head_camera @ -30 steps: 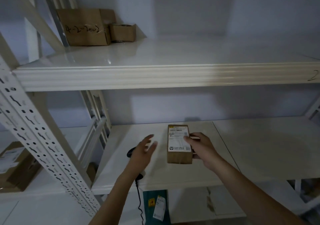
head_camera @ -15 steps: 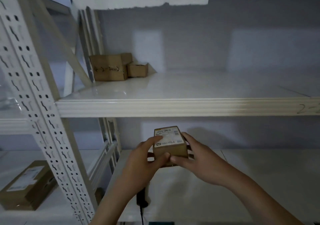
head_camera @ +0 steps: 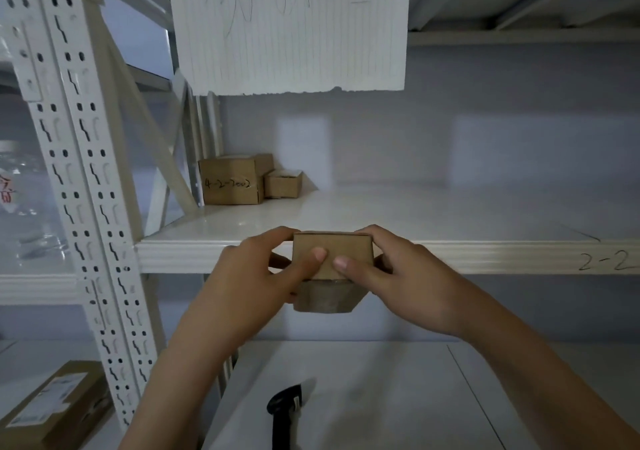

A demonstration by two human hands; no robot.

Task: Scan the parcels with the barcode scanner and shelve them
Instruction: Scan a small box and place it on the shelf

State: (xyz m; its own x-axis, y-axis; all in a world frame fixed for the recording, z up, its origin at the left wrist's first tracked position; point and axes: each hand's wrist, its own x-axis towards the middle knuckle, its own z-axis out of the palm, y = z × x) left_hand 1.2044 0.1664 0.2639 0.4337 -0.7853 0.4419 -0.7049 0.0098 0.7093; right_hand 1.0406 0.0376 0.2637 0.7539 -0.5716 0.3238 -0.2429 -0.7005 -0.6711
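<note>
cardboard parcel [head_camera: 331, 255] gripped on both sides by left hand [head_camera: 249, 276] and right hand [head_camera: 401, 276], at the front edge of the middle shelf [head_camera: 450, 221], which holds two boxes [head_camera: 242, 182] at back left; barcode scanner [head_camera: 285, 411] lies on the shelf below.

Dim, bluish light, soft focus throughout, wide-angle bending at the edges.

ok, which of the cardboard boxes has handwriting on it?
The larger box at the back left of the 2-2 shelf, marked "4-2-2002". The smaller box touching it shows none.
</note>
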